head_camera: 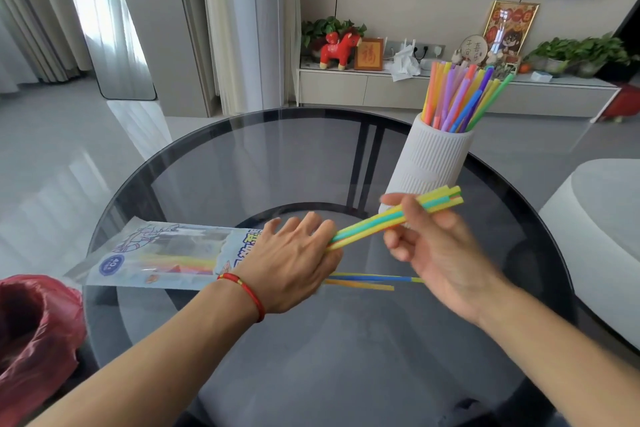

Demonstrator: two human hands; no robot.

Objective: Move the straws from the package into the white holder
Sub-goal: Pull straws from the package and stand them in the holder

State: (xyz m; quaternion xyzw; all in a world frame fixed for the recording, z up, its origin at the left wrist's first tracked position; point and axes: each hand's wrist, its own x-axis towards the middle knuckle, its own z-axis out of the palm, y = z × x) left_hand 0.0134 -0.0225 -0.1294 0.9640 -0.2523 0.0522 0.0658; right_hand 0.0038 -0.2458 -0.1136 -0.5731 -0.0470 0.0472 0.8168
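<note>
A small bundle of straws [388,218], yellow, teal and orange, was held above the round glass table [242,156], slanting up from lower left to upper right. The right hand [436,250] pinched it between thumb and fingers near the upper half, with the far ends poking out past the fingers in front of the white holder [429,163]. The left hand [294,260] lay palm down with its fingers spread, its fingertips over the lower ends of the bundle; whether it actually gripped them I could not tell. A red string bracelet [247,291] circled the left wrist.

The ribbed white holder stood upright on the far right part of the table, just behind the right hand, already packed with many upright straws [460,97] in pink, purple, blue, yellow and green. The package [166,253], a clear printed bag, lay flat on the table to the left, partly under the left hand, with several straws visible inside. Two loose straws [367,281] lay on the glass between the hands. A red plastic bag [31,333] sat at the lower left edge
</note>
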